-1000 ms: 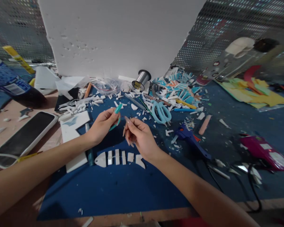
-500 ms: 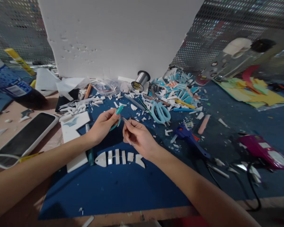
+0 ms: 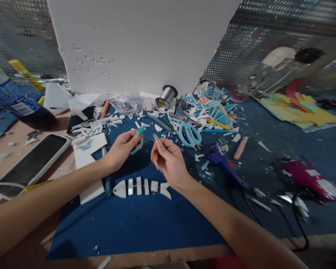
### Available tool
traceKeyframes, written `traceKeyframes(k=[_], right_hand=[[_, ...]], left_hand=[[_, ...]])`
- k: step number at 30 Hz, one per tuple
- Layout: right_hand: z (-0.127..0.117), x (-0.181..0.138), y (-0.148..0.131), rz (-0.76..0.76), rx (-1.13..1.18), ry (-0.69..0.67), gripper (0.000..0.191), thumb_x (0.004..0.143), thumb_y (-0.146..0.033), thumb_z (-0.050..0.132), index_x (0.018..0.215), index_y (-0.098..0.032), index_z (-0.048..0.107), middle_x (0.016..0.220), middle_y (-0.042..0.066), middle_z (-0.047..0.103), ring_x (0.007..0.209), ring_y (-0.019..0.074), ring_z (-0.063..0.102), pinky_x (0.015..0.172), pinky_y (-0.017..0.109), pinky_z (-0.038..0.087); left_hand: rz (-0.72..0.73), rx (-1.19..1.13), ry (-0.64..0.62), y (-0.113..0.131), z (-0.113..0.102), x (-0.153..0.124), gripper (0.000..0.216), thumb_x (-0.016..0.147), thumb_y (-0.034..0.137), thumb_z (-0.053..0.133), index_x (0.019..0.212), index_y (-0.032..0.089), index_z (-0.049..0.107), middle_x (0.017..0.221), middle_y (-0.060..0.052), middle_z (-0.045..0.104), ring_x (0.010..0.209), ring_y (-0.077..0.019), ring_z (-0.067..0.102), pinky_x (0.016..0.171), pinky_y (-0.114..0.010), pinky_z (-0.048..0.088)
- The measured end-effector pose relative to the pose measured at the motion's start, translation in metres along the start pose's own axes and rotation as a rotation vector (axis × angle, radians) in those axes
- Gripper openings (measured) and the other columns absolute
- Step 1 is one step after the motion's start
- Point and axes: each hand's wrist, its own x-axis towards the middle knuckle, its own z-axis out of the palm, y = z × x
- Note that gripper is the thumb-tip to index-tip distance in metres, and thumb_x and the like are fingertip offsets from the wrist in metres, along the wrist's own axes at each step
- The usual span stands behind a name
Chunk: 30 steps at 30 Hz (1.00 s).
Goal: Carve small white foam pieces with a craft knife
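The left hand (image 3: 125, 147) and right hand (image 3: 168, 157) hovered just apart, fingertips drawn together; I could not tell whether either grip held something thin. Nearer the worktop's front edge, white fish pieces (image 3: 139, 185) lay in a row on a blue mat (image 3: 134, 228).

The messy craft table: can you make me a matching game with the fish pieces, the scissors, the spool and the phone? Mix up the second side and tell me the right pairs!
Things:
1. Fish pieces
2. Scissors
3. Spool
4. Phone

Clues:
A. Silvery in the middle, with black rims
B. Dark screen with a pale edge around it
C. White and laid out in a row on the blue mat
D. Light blue handles with two loops

Right pairs: 1-C, 2-D, 3-A, 4-B.
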Motion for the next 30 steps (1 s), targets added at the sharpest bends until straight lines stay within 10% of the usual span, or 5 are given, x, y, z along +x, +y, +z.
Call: traceKeyframes(k=[30], right_hand=[[0.0024,-0.0030,-0.0020,-0.137,-0.173,0.021,0.030,0.090,-0.035,0.051,0.065,-0.019,0.052,0.046,-0.008,0.043,0.033,0.0053,0.043,0.036,0.019,0.036]], left_hand=[[-0.017,-0.003,-0.036,-0.0007,0.0007,0.0002,0.041,0.075,0.054,0.060,0.063,0.016,0.049,0.055,0.004,0.040,0.049,-0.0072,0.032,0.047,-0.023,0.026]])
